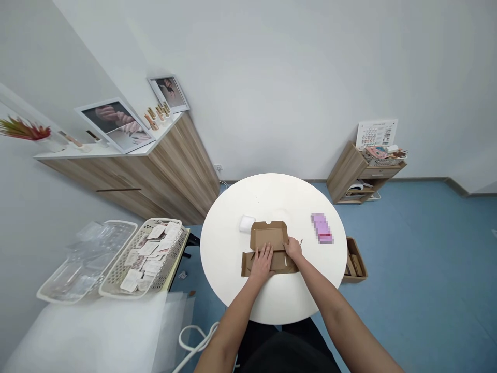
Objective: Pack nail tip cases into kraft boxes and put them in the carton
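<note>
The left hand [263,261] is pressing spread flat on a partly folded cardboard mailer [269,235] at the middle of the round worktop [229,243], and the right hand [293,248] is bearing on its near fold with curled fingers, though whether they are pinching the card I cannot tell. The back lid panel is standing unclosed and the box is not yet shut. A white pouch [247,224] and a blurred pink package [322,228] are lying clear of it on the worktop, while a basket of cards [143,256] is sitting left of the worktop.
</note>
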Tool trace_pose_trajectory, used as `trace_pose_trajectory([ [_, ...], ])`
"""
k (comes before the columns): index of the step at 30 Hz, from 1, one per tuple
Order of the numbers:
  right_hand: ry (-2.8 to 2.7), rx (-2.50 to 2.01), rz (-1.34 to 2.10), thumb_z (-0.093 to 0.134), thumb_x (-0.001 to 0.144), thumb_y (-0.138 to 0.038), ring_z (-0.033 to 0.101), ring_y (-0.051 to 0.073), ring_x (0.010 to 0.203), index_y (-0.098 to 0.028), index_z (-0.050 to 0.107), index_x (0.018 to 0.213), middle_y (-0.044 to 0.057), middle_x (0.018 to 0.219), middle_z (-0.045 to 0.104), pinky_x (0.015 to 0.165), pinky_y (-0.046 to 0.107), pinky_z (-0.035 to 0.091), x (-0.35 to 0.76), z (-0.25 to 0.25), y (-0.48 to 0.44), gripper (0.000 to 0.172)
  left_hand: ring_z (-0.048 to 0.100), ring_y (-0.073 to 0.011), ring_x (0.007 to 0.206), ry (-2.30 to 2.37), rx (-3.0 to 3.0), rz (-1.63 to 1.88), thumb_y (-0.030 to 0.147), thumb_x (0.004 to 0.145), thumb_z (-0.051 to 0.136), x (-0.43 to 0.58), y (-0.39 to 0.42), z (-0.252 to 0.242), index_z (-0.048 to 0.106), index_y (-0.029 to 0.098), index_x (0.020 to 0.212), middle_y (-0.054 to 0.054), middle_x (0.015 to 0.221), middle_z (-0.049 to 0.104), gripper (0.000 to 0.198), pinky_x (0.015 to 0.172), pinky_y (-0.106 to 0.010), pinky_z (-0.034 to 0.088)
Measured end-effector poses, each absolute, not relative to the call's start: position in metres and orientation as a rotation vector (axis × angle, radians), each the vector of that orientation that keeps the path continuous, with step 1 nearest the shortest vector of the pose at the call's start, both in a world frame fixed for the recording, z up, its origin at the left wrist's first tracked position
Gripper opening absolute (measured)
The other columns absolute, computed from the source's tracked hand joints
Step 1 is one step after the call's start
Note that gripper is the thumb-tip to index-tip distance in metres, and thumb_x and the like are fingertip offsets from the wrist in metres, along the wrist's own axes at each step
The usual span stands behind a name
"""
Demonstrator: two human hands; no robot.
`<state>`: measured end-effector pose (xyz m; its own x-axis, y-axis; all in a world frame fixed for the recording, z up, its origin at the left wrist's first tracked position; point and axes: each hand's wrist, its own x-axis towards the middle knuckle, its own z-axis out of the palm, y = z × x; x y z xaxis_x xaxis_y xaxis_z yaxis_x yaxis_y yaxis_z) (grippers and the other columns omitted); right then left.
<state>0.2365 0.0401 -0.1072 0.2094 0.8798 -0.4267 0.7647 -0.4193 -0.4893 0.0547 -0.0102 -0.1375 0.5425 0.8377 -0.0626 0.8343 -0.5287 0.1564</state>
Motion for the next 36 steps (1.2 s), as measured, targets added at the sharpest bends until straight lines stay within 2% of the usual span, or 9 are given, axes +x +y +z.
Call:
trace_pose_trajectory([
  [5, -1.608, -2.297, 0.993, 0.050, 0.088, -0.023, 0.066, 0.022, 0.098, -0.019, 0.064, 0.108, 0.009, 0.105, 0.072, 0.076, 0.028, 0.044, 0.236, -0.106, 0.036, 0.025, 0.021, -0.0349, 0.146, 1.426, 2.575, -0.026, 0.046, 0.072, 0.074, 0.053, -0.010, -0.146, 0.018, 0.015, 0.153, -0.018, 0.158, 0.022, 0.102, 0.117, -0.056, 0.021],
  [9, -1.635, -2.277, 1.008, 0.054, 0.086, -0.031, 0.064, 0.023, 0.096, -0.018, 0.068, 0.095, 0.009, 0.098, 0.072, 0.077, 0.029, 0.043, 0.241, -0.107, 0.033, 0.021, 0.022, -0.0348, 0.145, 1.420, 2.576, 0.000, 0.047, 0.074, 0.073, 0.052, -0.010, -0.149, 0.015, 0.017, 0.153, -0.018, 0.157, 0.024, 0.103, 0.116, -0.056, 0.023],
  [15, -1.558, -2.204, 0.931, 0.034, 0.095, -0.041, 0.060, 0.022, 0.102, -0.018, 0.071, 0.097, 0.010, 0.102, 0.069, 0.086, 0.027, 0.041, 0.270, -0.113, 0.016, 0.043, 0.017, -0.0329, 0.147, 1.445, 2.540, -0.116, 0.044, 0.074, 0.073, 0.055, -0.010, -0.144, 0.008, 0.019, 0.154, -0.016, 0.159, 0.020, 0.106, 0.117, -0.054, 0.021],
  [18, -1.572, -2.193, 0.986, 0.036, 0.095, -0.037, 0.061, 0.021, 0.100, -0.019, 0.073, 0.100, 0.008, 0.102, 0.069, 0.087, 0.027, 0.042, 0.281, -0.115, 0.007, 0.041, 0.014, -0.0320, 0.147, 1.458, 2.518, -0.148, 0.043, 0.073, 0.074, 0.055, -0.009, -0.140, 0.004, 0.019, 0.154, -0.015, 0.160, 0.018, 0.109, 0.118, -0.053, 0.019],
  [21, -1.699, -2.151, 0.927, 0.046, 0.090, -0.032, 0.053, 0.022, 0.115, -0.021, 0.068, 0.116, 0.009, 0.124, 0.061, 0.098, 0.029, 0.037, 0.283, -0.113, -0.001, 0.036, 0.014, -0.0326, 0.147, 1.444, 2.516, -0.131, 0.046, 0.075, 0.071, 0.055, -0.009, -0.139, 0.001, 0.021, 0.154, -0.014, 0.160, 0.016, 0.108, 0.117, -0.055, 0.020],
  [24, -1.853, -2.154, 0.831, 0.046, 0.089, -0.027, 0.041, 0.027, 0.127, -0.024, 0.067, 0.120, 0.010, 0.139, 0.050, 0.101, 0.035, 0.035, 0.276, -0.108, -0.008, 0.037, 0.014, -0.0331, 0.147, 1.442, 2.513, -0.111, 0.048, 0.077, 0.068, 0.056, -0.010, -0.139, 0.001, 0.021, 0.154, -0.014, 0.160, 0.016, 0.105, 0.116, -0.056, 0.021],
  [29, -1.908, -2.217, 0.802, 0.051, 0.086, -0.026, 0.026, 0.032, 0.137, -0.030, 0.070, 0.115, 0.006, 0.148, 0.040, 0.105, 0.044, 0.030, 0.256, -0.102, -0.019, 0.035, 0.013, -0.0326, 0.148, 1.458, 2.501, -0.114, 0.047, 0.077, 0.067, 0.056, -0.010, -0.138, 0.002, 0.020, 0.154, -0.014, 0.160, 0.015, 0.105, 0.117, -0.055, 0.020],
  [34, -1.868, -2.231, 0.805, 0.052, 0.086, -0.031, 0.014, 0.035, 0.143, -0.030, 0.073, 0.107, 0.002, 0.154, 0.033, 0.112, 0.053, 0.016, 0.239, -0.099, -0.028, 0.030, 0.012, -0.0319, 0.148, 1.474, 2.482, -0.142, 0.043, 0.074, 0.071, 0.057, -0.009, -0.140, 0.002, 0.019, 0.154, -0.015, 0.160, 0.015, 0.108, 0.118, -0.053, 0.018],
  [36, -1.848, -2.224, 0.811, 0.053, 0.086, -0.030, 0.012, 0.036, 0.144, -0.030, 0.072, 0.109, 0.002, 0.154, 0.032, 0.112, 0.056, 0.015, 0.239, -0.097, -0.031, 0.030, 0.012, -0.0319, 0.148, 1.475, 2.492, -0.129, 0.042, 0.074, 0.071, 0.057, -0.009, -0.141, 0.003, 0.019, 0.154, -0.015, 0.160, 0.015, 0.108, 0.118, -0.054, 0.017],
])
